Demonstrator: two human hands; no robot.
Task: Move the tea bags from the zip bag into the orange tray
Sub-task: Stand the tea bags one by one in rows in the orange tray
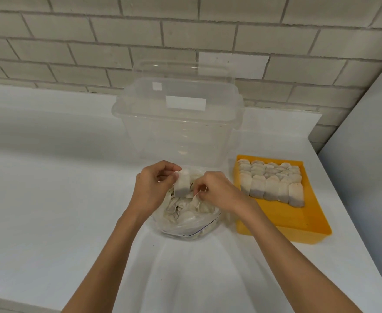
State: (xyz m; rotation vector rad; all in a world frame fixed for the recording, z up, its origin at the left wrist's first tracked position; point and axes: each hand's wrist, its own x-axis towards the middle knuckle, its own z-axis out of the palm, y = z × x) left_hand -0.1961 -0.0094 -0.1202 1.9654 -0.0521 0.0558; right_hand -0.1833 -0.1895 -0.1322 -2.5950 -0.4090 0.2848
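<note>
At frame centre, left hand (150, 187) pinches a tea bag (182, 185), right hand (217, 193) a second tea bag (200, 204), over the zip bag (185, 225); bin label (185, 102) unreadable.

Straight ahead of me is a wall (72, 30) of pale grey-white blocks with darker mortar lines, and one smooth lighter patch (233, 64) near the middle. Below it a white counter (50, 177) runs wide and matte, right up to the wall. On my right a plain light-grey panel (371, 132) stands at the counter's edge. The light is soft and even, the shadows faint.
</note>
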